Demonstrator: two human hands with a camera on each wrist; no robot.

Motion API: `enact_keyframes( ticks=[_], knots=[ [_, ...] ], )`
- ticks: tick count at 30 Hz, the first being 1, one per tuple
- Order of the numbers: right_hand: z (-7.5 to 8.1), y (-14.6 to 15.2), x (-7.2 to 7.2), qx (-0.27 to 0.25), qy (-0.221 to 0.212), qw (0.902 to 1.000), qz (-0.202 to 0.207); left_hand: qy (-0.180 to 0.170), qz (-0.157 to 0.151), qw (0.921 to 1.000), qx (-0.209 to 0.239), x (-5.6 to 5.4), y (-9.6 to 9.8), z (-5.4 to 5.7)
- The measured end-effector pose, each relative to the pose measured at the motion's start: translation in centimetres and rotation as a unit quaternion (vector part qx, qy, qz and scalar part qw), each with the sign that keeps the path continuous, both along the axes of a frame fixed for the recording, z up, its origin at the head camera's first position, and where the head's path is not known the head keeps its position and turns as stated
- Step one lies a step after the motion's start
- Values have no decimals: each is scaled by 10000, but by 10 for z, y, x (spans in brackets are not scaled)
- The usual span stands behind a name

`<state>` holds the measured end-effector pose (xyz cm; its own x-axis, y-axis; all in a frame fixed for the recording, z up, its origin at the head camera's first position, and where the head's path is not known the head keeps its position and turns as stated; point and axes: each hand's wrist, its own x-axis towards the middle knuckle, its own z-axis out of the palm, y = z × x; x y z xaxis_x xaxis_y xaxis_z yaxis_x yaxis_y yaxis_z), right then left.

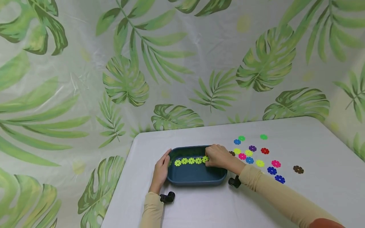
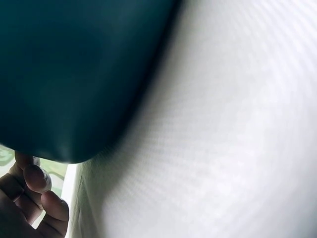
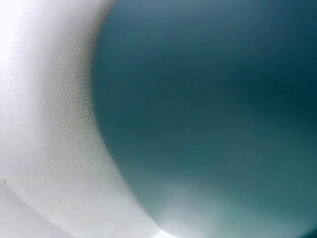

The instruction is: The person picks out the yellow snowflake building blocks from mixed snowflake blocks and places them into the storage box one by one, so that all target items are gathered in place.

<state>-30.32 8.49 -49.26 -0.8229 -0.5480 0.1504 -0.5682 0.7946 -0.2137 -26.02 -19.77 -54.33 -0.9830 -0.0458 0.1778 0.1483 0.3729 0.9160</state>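
A dark blue, rounded rectangular tray (image 1: 196, 174) stands on the white-covered table. Inside it, several yellow notched flower discs (image 1: 191, 161) form a row from left to right. My left hand (image 1: 161, 172) grips the tray's left end at the rim; in the left wrist view its curled fingers (image 2: 42, 186) show beside the tray wall (image 2: 74, 74). Reaching over the tray's right side, my right hand (image 1: 219, 156) pinches the yellow disc (image 1: 205, 159) at the row's right end, its fingertips partly hidden. The right wrist view holds only the tray's outer wall (image 3: 208, 124) and white cloth.
Right of the tray lie several loose flower discs: a red disc (image 1: 265, 151), a purple disc (image 1: 252, 148), a brown disc (image 1: 298, 169), a dark blue disc (image 1: 280, 179) and others. Behind the table (image 1: 196, 205) hangs a leaf-patterned sheet (image 1: 176, 79).
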Motion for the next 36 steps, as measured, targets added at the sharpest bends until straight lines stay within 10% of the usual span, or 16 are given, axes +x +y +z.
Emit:
enact_keyframes(
  ticks=[36],
  knots=[
    [-8, -13, -4, 508, -276, 9974, -425, 23, -10, 10000, 56, -1, -1, 0]
  ],
)
